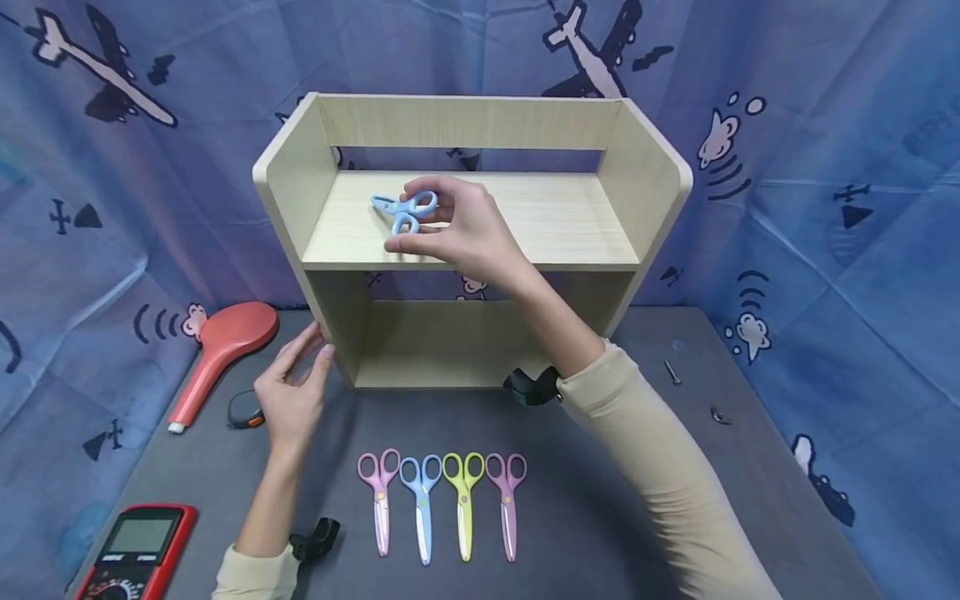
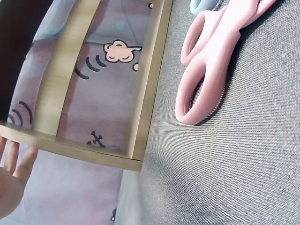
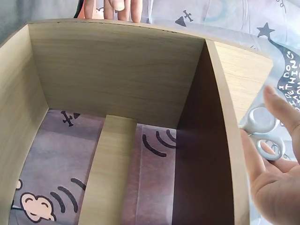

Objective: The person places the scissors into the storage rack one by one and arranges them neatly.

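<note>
Light blue scissors (image 1: 405, 208) are held by my right hand (image 1: 465, 229) over the upper board of a small wooden shelf (image 1: 480, 183), blades pointing left. In the right wrist view, the scissors' pale handle loops (image 3: 262, 119) show between the thumb and fingers of that hand (image 3: 276, 187). My left hand (image 1: 292, 392) rests its fingertips at the shelf's left side panel, fingers fairly straight. On the table before the shelf lie pink scissors (image 1: 381, 500), blue scissors (image 1: 422, 508), yellow scissors (image 1: 464, 504) and mauve scissors (image 1: 507, 504) in a row, handles toward the shelf.
To the left lie a red paddle-shaped object (image 1: 225, 354), a small dark ring-shaped item (image 1: 246, 412) and a red multimeter (image 1: 138, 550). Small metal pieces, one a bolt (image 1: 672, 372), lie on the grey table at right. A printed blue curtain (image 1: 825, 208) hangs behind.
</note>
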A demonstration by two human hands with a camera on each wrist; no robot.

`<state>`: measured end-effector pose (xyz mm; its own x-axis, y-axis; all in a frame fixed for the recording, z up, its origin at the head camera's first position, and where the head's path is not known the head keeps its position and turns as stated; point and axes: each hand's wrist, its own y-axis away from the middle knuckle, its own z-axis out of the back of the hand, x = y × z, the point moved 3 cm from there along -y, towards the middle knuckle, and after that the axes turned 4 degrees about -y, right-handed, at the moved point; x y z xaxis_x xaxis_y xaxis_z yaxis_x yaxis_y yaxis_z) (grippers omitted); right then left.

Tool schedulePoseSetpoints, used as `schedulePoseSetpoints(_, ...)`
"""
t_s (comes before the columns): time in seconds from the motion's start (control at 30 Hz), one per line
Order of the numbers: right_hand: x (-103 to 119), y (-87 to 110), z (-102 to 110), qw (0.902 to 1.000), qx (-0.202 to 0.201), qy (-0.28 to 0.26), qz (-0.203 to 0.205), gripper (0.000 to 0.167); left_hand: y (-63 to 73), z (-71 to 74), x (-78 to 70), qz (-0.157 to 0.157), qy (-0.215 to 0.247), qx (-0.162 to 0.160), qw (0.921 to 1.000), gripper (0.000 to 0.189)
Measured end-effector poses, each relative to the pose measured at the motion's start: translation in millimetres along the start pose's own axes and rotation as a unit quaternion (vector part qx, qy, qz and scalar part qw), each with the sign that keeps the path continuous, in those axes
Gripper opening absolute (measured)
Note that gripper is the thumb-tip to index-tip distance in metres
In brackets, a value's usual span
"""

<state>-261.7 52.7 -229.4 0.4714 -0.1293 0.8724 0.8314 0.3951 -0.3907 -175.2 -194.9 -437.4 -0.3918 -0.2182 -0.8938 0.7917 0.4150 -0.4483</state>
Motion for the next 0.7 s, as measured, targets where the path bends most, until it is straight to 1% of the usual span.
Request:
schedulePoseSetpoints(0.17,-3.0,-12.5,-12.2,0.9988,-0.005,0.048,-0.012,0.058,-0.7,-0.3,-0.1,0.000,0.004,0.000,1.0000,0.039)
schedulePoseSetpoints(0.27,-4.6,-16.8,-19.2,0.9953,-0.011,0.095,-0.015,0.062,-1.1,-0.5,0.8,0.000,0.008,0.000,1.0000,0.039)
schedulePoseSetpoints(0.33,-5.7,-18.4,-23.8,0.9902,-0.013,0.138,-0.010,0.064,-1.3,-0.6,1.2,0.000,0.009,-0.001,1.0000,0.039)
schedulePoseSetpoints(0.4,-6.3,-19.6,-28.7,0.9825,-0.015,0.186,-0.006,0.068,-1.3,-0.6,1.3,-0.002,0.010,-0.001,0.9999,0.039)
schedulePoseSetpoints(0.5,-6.6,-21.6,-35.2,0.9716,-0.011,0.236,-0.007,0.068,-1.2,-0.6,1.0,-0.004,0.010,-0.001,0.9999,0.039)
schedulePoseSetpoints(0.57,-6.4,-23.6,-38.6,0.9669,-0.005,0.255,-0.013,0.067,-1.1,-0.5,0.8,-0.005,0.007,0.000,1.0000,0.039)
schedulePoseSetpoints(0.7,-5.5,-26.6,-42.1,0.9632,0.013,0.267,-0.031,0.063,-0.4,-0.8,0.6,-0.007,0.004,0.000,1.0000,0.039)
